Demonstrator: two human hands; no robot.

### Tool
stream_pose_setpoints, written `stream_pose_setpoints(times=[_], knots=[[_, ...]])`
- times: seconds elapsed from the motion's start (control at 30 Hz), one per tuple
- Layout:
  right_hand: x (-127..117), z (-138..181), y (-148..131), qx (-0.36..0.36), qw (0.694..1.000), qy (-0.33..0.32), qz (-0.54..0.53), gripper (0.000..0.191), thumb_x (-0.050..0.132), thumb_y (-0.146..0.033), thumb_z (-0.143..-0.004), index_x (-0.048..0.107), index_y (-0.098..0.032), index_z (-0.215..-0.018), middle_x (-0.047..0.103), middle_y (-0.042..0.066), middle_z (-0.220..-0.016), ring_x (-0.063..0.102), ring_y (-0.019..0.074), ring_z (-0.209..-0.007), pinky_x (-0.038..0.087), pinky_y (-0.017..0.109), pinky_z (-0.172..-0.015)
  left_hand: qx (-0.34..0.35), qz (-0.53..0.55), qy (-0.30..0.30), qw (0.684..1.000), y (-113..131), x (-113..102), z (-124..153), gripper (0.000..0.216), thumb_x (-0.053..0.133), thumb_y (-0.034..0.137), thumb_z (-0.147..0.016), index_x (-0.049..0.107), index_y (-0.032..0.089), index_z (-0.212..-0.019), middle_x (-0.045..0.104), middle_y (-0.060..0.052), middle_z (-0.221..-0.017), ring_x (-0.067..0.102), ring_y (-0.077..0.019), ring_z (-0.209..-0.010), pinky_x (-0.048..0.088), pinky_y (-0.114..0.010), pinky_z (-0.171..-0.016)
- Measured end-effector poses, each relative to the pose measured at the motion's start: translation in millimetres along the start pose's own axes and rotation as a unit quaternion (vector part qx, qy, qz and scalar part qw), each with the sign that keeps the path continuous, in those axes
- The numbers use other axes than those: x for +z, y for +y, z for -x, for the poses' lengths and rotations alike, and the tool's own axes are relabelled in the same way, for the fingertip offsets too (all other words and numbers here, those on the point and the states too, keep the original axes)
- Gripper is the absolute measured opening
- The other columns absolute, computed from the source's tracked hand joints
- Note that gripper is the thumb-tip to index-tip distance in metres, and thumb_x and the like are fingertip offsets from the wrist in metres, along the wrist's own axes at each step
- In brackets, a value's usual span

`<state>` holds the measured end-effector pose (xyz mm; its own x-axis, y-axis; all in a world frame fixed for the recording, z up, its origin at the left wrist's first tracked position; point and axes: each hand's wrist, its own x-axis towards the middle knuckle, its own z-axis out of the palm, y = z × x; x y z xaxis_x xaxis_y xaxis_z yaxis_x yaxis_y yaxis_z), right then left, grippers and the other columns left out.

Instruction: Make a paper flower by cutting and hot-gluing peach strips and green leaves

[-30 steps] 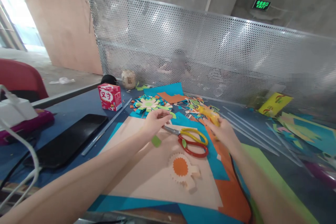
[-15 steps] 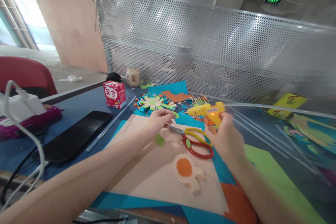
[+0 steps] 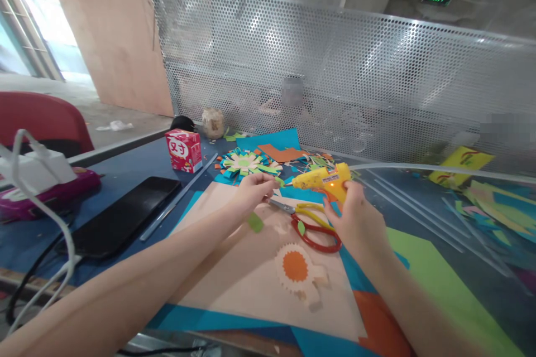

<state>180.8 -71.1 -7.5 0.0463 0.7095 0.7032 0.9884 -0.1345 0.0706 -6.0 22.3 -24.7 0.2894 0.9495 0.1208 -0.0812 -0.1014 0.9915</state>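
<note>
- Across the bottom of the frame, a smooth, flat cream paper sheet [image 3: 247, 290] lies over matte blue sheets [image 3: 209, 318], with an orange paper sheet [image 3: 383, 326] at lower right.
- Low and right of centre on the cream sheet sits a gear-edged cream paper disc [image 3: 295, 266] with a toothed orange middle and folded tabs at its lower right.
- Just above it, steel scissors with one red and one yellow loop handle [image 3: 295, 226] rest near a small, flat green paper square [image 3: 255, 223].
- Right of centre, the right hand [image 3: 360, 215] wraps its fingers round the handle of a glossy yellow plastic glue gun [image 3: 320, 179]; a long translucent glue stick trails from its back.
- At centre, the left hand [image 3: 253, 192] has its fingertips drawn together, apparently pinching a small light-green paper piece [image 3: 279, 181]; the nozzle points at it, close by.
- The step in hand looks like gluing; it seems to call for a steady pinch, with the hot tip kept off the skin.
- Beyond, at upper centre of the tabletop, lies a layered, fringed paper flower [image 3: 245, 163] in cream, green, blue and orange.
- Behind everything stands a shiny perforated metal partition [image 3: 259, 56].
</note>
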Motion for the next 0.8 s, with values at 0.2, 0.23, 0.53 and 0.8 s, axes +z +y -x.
stream_pose_setpoints(times=[0.2, 0.23, 0.53, 0.8], knots=[[0.6, -0.3, 0.8, -0.028, 0.999, 0.038, 0.001, 0.024, 0.044, -0.032, -0.079, 0.038, -0.014, -0.094, 0.059, 0.005, -0.067, 0.058, 0.0183, -0.057, 0.029, 0.023, -0.040, 0.002, 0.016, -0.006, 1.000, 1.1, 0.2, 0.5, 0.015, 0.063, 0.025, -0.060, 0.052, 0.014, -0.060, 0.045, 0.005, -0.050, 0.040, -0.0051, -0.043, 0.032, -0.019, -0.044], [0.5, -0.3, 0.9, -0.037, 0.998, 0.047, 0.004, 0.024, 0.044, -0.032, -0.079, 0.038, -0.014, -0.094, 0.059, 0.006, -0.068, 0.058, 0.0182, -0.058, 0.030, 0.023, -0.041, 0.003, 0.016, -0.004, 1.000, 1.1, 0.2, 0.5, 0.015, 0.062, 0.025, -0.060, 0.052, 0.015, -0.060, 0.045, 0.005, -0.050, 0.040, -0.0052, -0.043, 0.032, -0.019, -0.044], [1.0, 0.3, 1.8, -0.027, 0.999, 0.047, 0.002, 0.024, 0.043, -0.032, -0.080, 0.037, -0.014, -0.095, 0.060, 0.007, -0.069, 0.058, 0.0187, -0.056, 0.031, 0.023, -0.040, 0.008, 0.014, -0.008, 1.000, -1.1, -1.6, -0.9, 0.013, 0.062, 0.024, -0.061, 0.053, 0.015, -0.062, 0.045, 0.004, -0.051, 0.040, -0.0054, -0.044, 0.032, -0.020, -0.045], [-2.8, -0.4, -0.3, -0.002, 1.000, 0.029, -0.004, 0.033, 0.048, -0.035, -0.075, 0.037, -0.013, -0.097, 0.060, 0.008, -0.070, 0.059, 0.0199, -0.057, 0.031, 0.023, -0.041, -0.005, 0.017, 0.003, 1.000, -2.1, -0.8, -0.3, 0.015, 0.063, 0.026, -0.060, 0.053, 0.015, -0.063, 0.047, 0.004, -0.054, 0.041, -0.0053, -0.045, 0.031, -0.019, -0.045]])
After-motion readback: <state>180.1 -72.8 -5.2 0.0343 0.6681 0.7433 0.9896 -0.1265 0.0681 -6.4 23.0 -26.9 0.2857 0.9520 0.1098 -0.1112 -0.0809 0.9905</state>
